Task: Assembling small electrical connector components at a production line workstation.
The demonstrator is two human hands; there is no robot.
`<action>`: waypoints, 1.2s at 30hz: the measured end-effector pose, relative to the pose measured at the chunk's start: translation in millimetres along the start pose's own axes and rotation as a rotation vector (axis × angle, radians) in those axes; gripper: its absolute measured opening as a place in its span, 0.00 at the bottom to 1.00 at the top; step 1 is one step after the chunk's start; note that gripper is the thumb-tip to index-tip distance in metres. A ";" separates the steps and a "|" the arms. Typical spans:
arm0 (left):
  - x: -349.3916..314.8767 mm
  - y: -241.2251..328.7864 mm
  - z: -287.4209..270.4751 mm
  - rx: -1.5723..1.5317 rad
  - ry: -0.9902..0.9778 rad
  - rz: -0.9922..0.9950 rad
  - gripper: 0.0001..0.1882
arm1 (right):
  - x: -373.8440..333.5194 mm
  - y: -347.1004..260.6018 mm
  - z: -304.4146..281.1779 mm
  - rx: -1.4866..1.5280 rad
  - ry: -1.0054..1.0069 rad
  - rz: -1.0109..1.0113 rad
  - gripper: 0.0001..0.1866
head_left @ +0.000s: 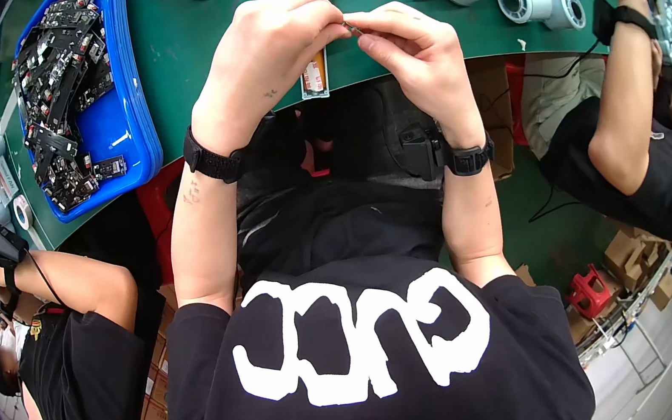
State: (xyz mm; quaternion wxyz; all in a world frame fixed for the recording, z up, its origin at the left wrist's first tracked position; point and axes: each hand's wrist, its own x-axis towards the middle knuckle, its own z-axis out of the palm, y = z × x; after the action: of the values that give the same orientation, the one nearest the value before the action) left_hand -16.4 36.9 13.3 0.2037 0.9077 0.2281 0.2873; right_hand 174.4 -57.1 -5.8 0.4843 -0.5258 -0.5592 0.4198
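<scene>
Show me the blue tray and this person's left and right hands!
Blue tray (103, 127): head view, bare bottom.
Left hand (264, 52): head view, back of the hand.
Right hand (419, 54): head view, near thumb's base.

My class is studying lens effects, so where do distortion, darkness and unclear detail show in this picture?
Head view: the near edge of the green table curves, as fisheye bending would give; head view: black fills the corners; head view: the small piece between the left hand and right hand is too tiny to identify.
</scene>
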 end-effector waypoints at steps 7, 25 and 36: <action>-10.0 7.4 1.1 -0.014 0.144 -0.054 0.10 | -4.5 4.0 13.3 0.258 0.062 0.120 0.14; -26.7 0.8 18.2 0.160 0.341 -0.117 0.08 | -2.8 -7.9 39.6 0.574 0.212 0.358 0.14; -28.7 7.2 5.8 0.460 0.069 -0.026 0.10 | -1.8 -16.8 55.2 0.230 0.306 0.271 0.15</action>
State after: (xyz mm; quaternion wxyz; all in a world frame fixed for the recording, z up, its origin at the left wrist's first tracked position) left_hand -31.8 14.4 0.3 -0.0130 0.9169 0.3060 0.2560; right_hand 117.1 -58.3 0.6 0.5593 -0.5950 -0.3521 0.4574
